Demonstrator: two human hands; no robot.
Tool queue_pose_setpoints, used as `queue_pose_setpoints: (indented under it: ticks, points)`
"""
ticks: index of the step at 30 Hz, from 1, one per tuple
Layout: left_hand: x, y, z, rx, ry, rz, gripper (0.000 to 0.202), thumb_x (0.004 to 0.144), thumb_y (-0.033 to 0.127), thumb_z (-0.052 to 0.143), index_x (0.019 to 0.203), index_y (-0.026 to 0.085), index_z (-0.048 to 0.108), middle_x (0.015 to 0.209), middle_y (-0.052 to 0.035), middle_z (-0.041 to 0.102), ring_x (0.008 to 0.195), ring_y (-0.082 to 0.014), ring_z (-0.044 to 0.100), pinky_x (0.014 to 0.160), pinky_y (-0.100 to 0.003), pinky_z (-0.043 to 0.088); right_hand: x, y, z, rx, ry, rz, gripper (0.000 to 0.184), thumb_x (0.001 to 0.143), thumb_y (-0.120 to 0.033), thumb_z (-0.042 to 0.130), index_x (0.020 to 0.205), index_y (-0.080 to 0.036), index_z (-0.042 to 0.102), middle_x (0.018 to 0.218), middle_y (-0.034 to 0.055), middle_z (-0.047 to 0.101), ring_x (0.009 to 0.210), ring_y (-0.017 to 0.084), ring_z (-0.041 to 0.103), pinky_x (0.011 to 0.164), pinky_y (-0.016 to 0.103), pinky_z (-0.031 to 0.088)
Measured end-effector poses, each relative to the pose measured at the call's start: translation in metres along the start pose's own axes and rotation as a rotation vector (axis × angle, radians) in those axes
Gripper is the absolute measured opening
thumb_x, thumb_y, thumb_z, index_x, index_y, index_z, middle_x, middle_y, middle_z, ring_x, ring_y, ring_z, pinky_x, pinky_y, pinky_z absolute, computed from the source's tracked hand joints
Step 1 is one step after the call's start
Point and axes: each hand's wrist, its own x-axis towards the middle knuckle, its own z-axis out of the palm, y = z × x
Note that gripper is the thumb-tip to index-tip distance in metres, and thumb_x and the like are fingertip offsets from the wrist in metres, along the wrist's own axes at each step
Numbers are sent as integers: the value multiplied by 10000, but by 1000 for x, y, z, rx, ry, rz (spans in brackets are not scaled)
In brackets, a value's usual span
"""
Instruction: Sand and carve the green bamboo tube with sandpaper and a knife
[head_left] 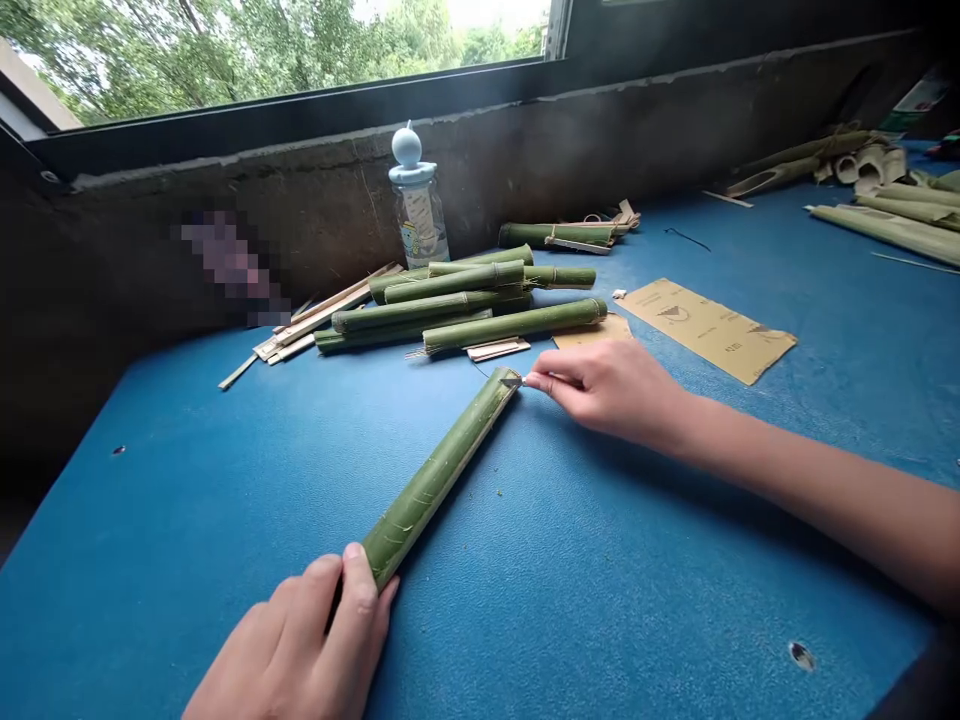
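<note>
My left hand (307,635) is wrapped round the near end of a green bamboo tube (435,480), thumb on top. The tube slants away from me across the blue table (225,480), and pale scratches mark its skin. At its far end my right hand (611,392) pinches a small dark blade (511,381) between thumb and fingers. The blade's tip touches or lies just over the tube's end; I cannot tell which. Most of its handle is hidden by my fingers.
Several cut bamboo tubes (465,310) lie stacked behind, with pale split strips (315,325) to their left. A clear bottle with a blue cap (408,150) stands by the wall. Brown sandpaper (705,330) lies right. More bamboo pieces (892,230) are at the far right.
</note>
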Motion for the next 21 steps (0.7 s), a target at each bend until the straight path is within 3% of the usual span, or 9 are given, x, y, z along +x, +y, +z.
queue_pose_setpoints:
  ticks: [2, 7, 11, 14, 19, 21]
  points:
    - [1, 0, -1, 19, -27, 10, 344, 1024, 280, 453, 1306, 84, 472, 1046, -145, 580, 807, -255, 576, 715, -388, 454, -1, -2, -1, -18, -21, -55, 354, 971, -395, 453, 731, -206, 632, 656, 17, 650, 605, 147, 526, 554, 299, 196]
    - [7, 1, -11, 136, 101, 56, 277, 1002, 202, 402, 1208, 88, 548, 1017, -146, 605, 780, -255, 593, 637, -361, 380, -7, -10, -2, -121, 19, -84, 350, 974, -374, 443, 695, -201, 566, 663, 12, 653, 591, 143, 514, 545, 308, 165]
    - [11, 5, -16, 174, 116, 68, 255, 954, 96, 431, 1166, 84, 574, 987, -141, 626, 789, -255, 607, 630, -362, 362, -9, -14, -4, -96, -2, -152, 337, 978, -370, 438, 712, -201, 558, 703, 3, 662, 590, 131, 512, 541, 305, 169]
    - [11, 6, -16, 184, 109, 53, 255, 956, 101, 446, 1174, 98, 579, 978, -124, 627, 785, -247, 607, 641, -363, 364, -9, -15, -5, -149, 17, -95, 343, 974, -372, 443, 700, -199, 555, 676, 12, 654, 593, 139, 511, 544, 309, 159]
    - [14, 9, -16, 168, 98, 40, 224, 998, 154, 450, 1169, 82, 575, 967, -123, 615, 793, -246, 593, 647, -367, 361, -10, -16, -4, -93, -14, -163, 330, 978, -362, 432, 712, -202, 545, 704, -7, 660, 599, 126, 516, 544, 297, 168]
    - [17, 11, -17, 168, 106, 35, 208, 1001, 154, 463, 1159, 75, 574, 967, -127, 612, 797, -246, 584, 648, -369, 356, -10, -16, -4, -124, 9, -128, 338, 973, -364, 442, 694, -199, 539, 678, -4, 651, 591, 130, 508, 543, 298, 161]
